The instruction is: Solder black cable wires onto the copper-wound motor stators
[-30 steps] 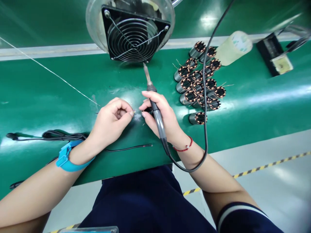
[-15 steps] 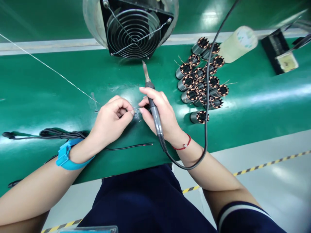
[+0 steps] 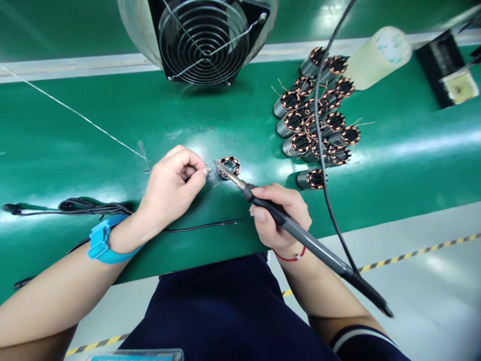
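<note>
My right hand (image 3: pixel 280 215) is shut around the grey handle of a soldering iron (image 3: pixel 311 245), whose tip (image 3: pixel 221 168) points left and sits at the edge of a copper-wound motor stator (image 3: pixel 229 167) on the green bench. My left hand (image 3: pixel 169 193) pinches a thin solder wire (image 3: pixel 93 120) between its fingertips, just left of the stator. The wire's end is close to the iron's tip. A blue antistatic strap (image 3: pixel 101 243) circles my left wrist.
Several upright stators (image 3: pixel 315 115) stand grouped to the right. Behind them are a fume extractor fan (image 3: pixel 205 42) and a roll of tape (image 3: pixel 378 57). A coiled black cable (image 3: pixel 93 208) and a thin black-red wire (image 3: pixel 201 228) lie on the bench.
My right hand has moved down and right, uncovering the stator. The iron has swung from pointing away to pointing left, with its tip now at the stator. My left hand has barely moved.
</note>
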`<action>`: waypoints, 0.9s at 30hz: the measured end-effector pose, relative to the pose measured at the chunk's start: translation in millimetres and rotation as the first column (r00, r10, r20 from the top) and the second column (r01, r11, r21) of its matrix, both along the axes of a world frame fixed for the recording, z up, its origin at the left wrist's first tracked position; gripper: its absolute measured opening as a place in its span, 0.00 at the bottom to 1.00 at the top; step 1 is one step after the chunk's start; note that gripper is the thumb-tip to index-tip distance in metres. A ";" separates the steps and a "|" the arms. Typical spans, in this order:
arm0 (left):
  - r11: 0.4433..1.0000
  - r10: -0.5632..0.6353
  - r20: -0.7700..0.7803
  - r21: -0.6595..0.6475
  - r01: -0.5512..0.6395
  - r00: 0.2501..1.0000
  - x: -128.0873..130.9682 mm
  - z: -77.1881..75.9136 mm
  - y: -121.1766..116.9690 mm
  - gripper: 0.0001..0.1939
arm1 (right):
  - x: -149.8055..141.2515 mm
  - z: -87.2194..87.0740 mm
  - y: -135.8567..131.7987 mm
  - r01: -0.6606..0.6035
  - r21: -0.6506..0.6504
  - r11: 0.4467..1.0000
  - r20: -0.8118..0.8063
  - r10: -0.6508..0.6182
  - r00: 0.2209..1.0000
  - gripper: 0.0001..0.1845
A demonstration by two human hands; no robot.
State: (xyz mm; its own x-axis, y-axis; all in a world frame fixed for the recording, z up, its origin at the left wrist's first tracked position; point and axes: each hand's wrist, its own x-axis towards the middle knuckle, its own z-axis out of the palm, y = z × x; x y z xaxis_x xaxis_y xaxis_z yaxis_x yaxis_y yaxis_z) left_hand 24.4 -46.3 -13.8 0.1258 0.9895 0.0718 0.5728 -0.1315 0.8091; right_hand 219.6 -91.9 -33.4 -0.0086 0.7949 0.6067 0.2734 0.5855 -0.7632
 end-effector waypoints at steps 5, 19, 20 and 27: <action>1.000 -0.003 -0.009 0.012 0.003 1.000 -1.5 -0.8 -0.5 0.05 | 1.1 2.6 2.3 -0.034 -0.017 0.999 -0.006 0.034 0.999 0.11; 0.999 -0.022 0.029 0.049 0.021 0.999 -2.5 -0.5 -0.2 0.08 | 0.5 0.8 -0.9 0.011 -0.056 0.998 0.015 -0.011 1.000 0.10; 0.998 -0.018 0.028 0.055 0.016 0.999 -2.1 -0.2 -0.2 0.08 | 0.4 0.9 -1.0 0.002 -0.064 0.998 0.021 -0.001 1.000 0.10; 0.997 -0.004 0.009 0.076 0.003 1.000 -2.0 -1.5 0.6 0.06 | 0.3 1.1 -1.2 0.006 -0.075 0.997 0.004 -0.006 1.000 0.10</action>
